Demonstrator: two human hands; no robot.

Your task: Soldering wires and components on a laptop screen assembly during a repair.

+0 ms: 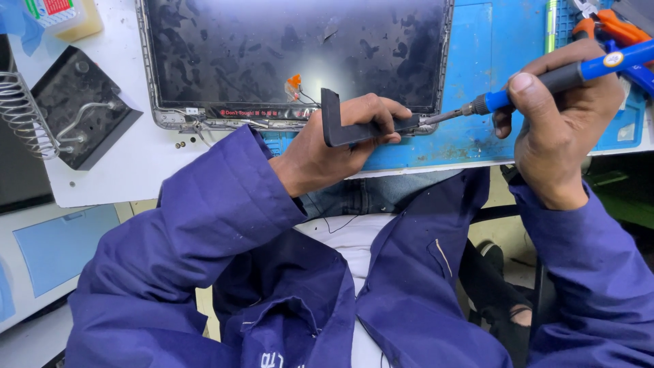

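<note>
Fingers of the left hand (340, 140) clamped a black L-shaped plastic bracket (340, 126) steady against the dark laptop screen panel's (293, 54) edge, while the right hand (562, 116) gripped a blue-handled screwdriver (545, 80), tip at the bracket's end.

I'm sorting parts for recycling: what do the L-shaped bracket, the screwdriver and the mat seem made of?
Bracket: matte black, probably plastic, though painted metal is possible.
Screwdriver: blue handle with a black grip, likely plastic and rubber; the shiny grey shaft looks like steel.
Mat: blue, dull and scuffed, likely silicone or rubber.
</note>
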